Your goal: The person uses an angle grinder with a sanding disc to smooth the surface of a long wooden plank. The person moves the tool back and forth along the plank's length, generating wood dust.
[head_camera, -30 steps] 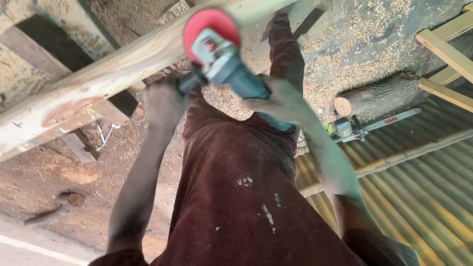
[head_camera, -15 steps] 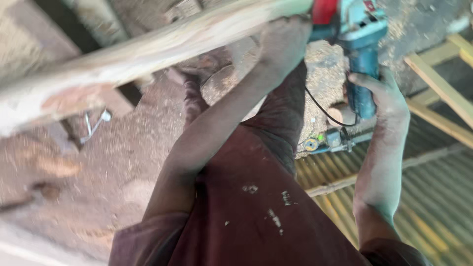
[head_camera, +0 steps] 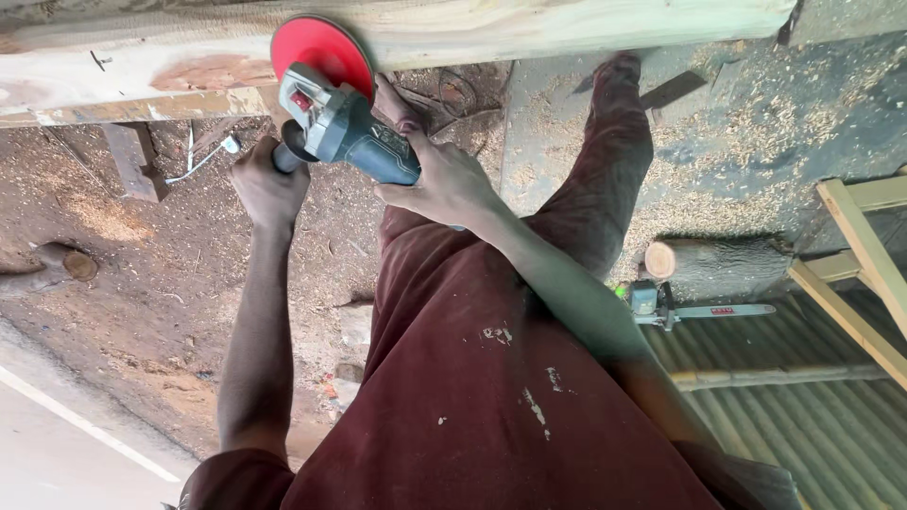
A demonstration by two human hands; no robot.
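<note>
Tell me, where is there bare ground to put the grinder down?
Free: the sawdust ground between the left arm and the stump, and the grey patch above the log. Crowded: the log and chainsaw, and under the beam, where both hands hold the grinder.

Both bare arms stretch forward from short dark-red sleeves. The left hand (head_camera: 268, 185) is closed in a fist around a black side handle, arm nearly straight, knuckles facing outward. The right hand (head_camera: 444, 184) wraps over the blue-grey body of a power tool, fingers curled, wrist bent slightly, forearm angling back toward the shoulder.
</note>
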